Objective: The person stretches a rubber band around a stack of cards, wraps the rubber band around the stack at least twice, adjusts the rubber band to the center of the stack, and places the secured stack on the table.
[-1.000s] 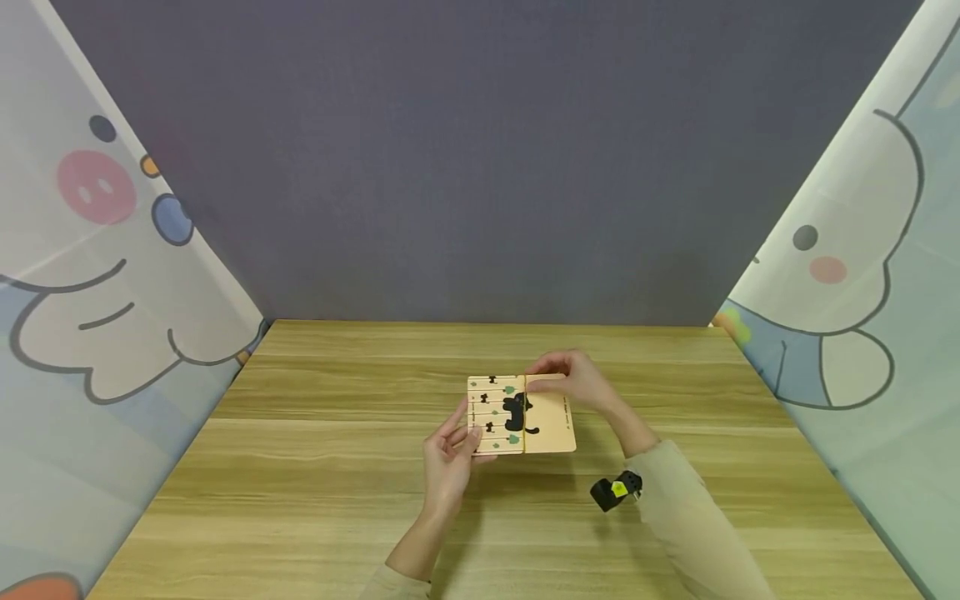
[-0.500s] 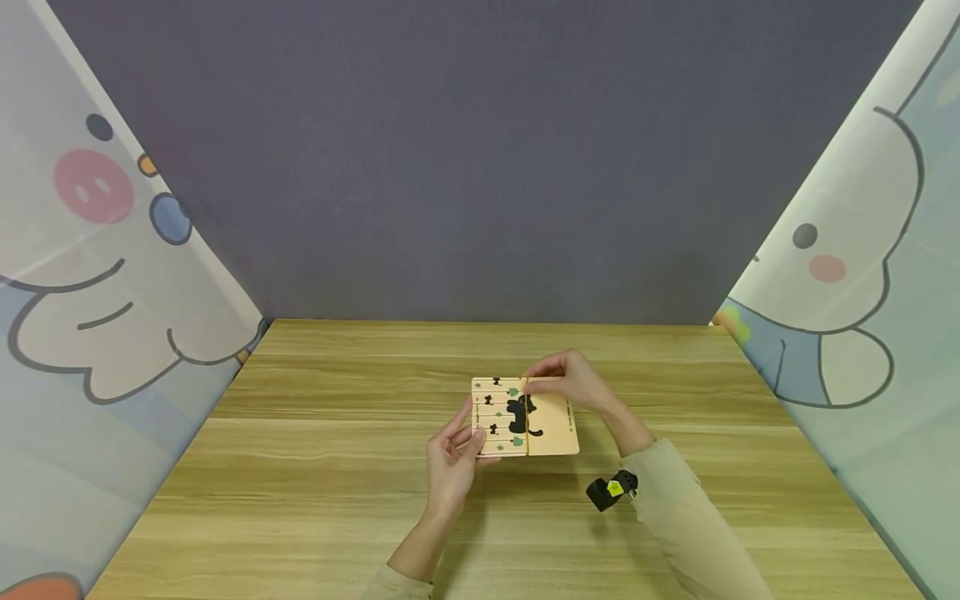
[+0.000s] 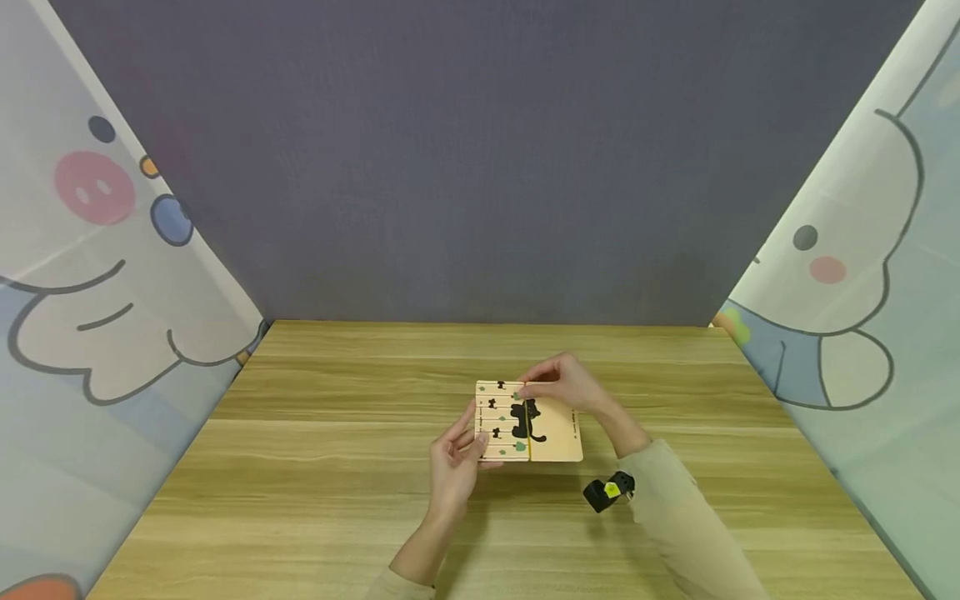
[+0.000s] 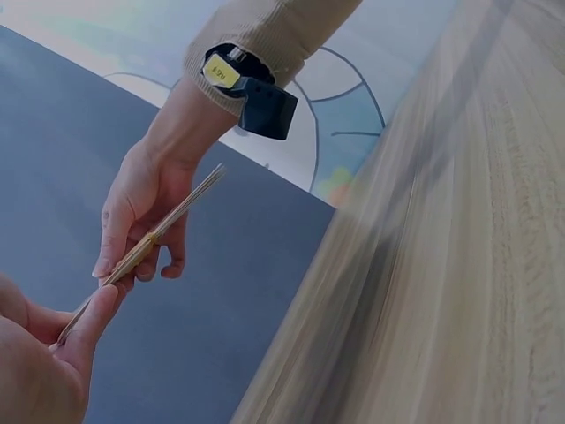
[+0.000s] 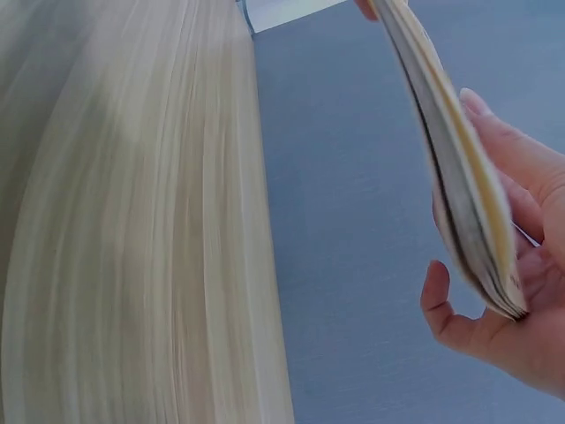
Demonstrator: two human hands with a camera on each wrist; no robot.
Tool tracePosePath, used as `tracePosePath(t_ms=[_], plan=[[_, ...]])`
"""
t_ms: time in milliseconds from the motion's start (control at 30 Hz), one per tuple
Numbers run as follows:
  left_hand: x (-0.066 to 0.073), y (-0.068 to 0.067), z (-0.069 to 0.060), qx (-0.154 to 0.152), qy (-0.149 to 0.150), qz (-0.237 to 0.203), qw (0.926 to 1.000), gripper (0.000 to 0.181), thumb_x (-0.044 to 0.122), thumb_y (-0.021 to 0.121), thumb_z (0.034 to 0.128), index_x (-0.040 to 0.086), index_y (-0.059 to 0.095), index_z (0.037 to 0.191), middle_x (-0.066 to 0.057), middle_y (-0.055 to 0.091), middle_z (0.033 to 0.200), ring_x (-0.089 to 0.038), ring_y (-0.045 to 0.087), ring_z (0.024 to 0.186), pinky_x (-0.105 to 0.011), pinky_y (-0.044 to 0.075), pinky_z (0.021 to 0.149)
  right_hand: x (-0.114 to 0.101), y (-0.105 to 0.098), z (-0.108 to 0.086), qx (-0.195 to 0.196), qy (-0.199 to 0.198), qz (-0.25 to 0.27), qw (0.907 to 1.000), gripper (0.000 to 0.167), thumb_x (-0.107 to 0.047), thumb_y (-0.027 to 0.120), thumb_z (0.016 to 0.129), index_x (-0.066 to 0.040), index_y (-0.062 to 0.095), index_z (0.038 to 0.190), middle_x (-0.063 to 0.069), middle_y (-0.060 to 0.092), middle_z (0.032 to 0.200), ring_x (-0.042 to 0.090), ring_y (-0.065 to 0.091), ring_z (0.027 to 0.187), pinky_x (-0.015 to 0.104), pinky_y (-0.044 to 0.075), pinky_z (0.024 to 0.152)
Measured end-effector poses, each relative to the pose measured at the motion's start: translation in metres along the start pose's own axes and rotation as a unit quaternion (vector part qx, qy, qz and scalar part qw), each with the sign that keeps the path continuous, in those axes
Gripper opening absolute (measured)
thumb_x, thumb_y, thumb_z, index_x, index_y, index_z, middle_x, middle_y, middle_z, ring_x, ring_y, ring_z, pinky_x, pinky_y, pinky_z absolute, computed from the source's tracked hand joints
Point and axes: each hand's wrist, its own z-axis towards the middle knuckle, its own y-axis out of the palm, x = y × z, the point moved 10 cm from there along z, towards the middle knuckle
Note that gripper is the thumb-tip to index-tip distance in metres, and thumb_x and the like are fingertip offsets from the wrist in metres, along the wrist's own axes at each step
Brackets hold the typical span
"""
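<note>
A thin cream notebook [image 3: 558,437] with a black cat, smaller cats and green plants printed on it is held above the wooden table. Around its middle runs a narrow yellow band [image 3: 529,448]. My left hand [image 3: 452,475] grips the lower left corner, thumb on top and fingers underneath. At the top edge, my right hand [image 3: 566,387] pinches the notebook where the band crosses, its thumb covering the band's upper end. Edge-on in the left wrist view, the notebook [image 4: 192,201] shows several thin layers. The right wrist view shows its layered edge [image 5: 459,185] beside my right hand [image 5: 534,340].
The wooden table [image 3: 315,467] lies below both hands. A dark grey wall [image 3: 480,167] rises behind it, with cartoon-printed curtains at the left [image 3: 135,333] and right [image 3: 840,208]. A black device with a yellow tag [image 3: 607,490] sits at the right wrist.
The notebook has shifted slightly right and nearer, together with my left hand. My right hand has slid a little left along the top edge, its thumb now reaching over the band.
</note>
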Motion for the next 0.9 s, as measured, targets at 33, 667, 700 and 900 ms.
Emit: tracePosePath(t_ms=[33, 667, 700, 900], plan=[[0.0, 0.0, 0.0, 0.0, 0.001, 0.0, 1.0, 0.047, -0.01, 0.05, 0.0845, 0.002, 0.043, 0.13, -0.028, 0.057, 0.104, -0.032, 0.062, 0.084, -0.037, 0.058, 0.059, 0.0, -0.001, 0.0, 0.004, 0.0, 0.005, 1.0, 0.025, -0.014, 0.07, 0.076, 0.003, 0.066, 0.094, 0.012, 0.067, 0.086, 0.021, 0.063, 0.073, 0.028, 0.057, 0.068], [0.003, -0.014, 0.008, 0.037, 0.006, 0.003, 0.9993, 0.046, -0.011, 0.05, 0.0845, 0.003, 0.045, 0.128, -0.026, 0.057, 0.105, -0.018, 0.062, 0.077, -0.037, 0.058, 0.061, -0.039, -0.043, -0.042, 0.236, 0.002, 0.056, 0.9702, 0.025, -0.008, 0.066, 0.08, 0.008, 0.062, 0.099, 0.022, 0.061, 0.101, 0.021, 0.06, 0.087, 0.023, 0.054, 0.076], [0.004, -0.015, 0.009, 0.039, 0.008, 0.005, 0.9992, 0.046, -0.01, 0.05, 0.0845, 0.003, 0.045, 0.128, -0.026, 0.057, 0.104, -0.016, 0.061, 0.075, -0.037, 0.058, 0.061, -0.037, -0.044, -0.045, 0.249, -0.001, 0.07, 0.9661, 0.026, -0.009, 0.066, 0.08, 0.007, 0.063, 0.099, 0.021, 0.061, 0.1, 0.018, 0.06, 0.085, 0.021, 0.054, 0.075], [0.008, -0.018, 0.013, 0.05, 0.015, -0.002, 0.9986, 0.046, -0.011, 0.05, 0.084, 0.003, 0.045, 0.128, -0.026, 0.058, 0.103, -0.015, 0.061, 0.073, -0.038, 0.058, 0.061, -0.009, -0.042, -0.057, 0.295, -0.051, 0.144, 0.9433, 0.025, -0.012, 0.067, 0.08, 0.004, 0.064, 0.098, 0.014, 0.063, 0.1, 0.016, 0.06, 0.086, 0.022, 0.054, 0.074]])
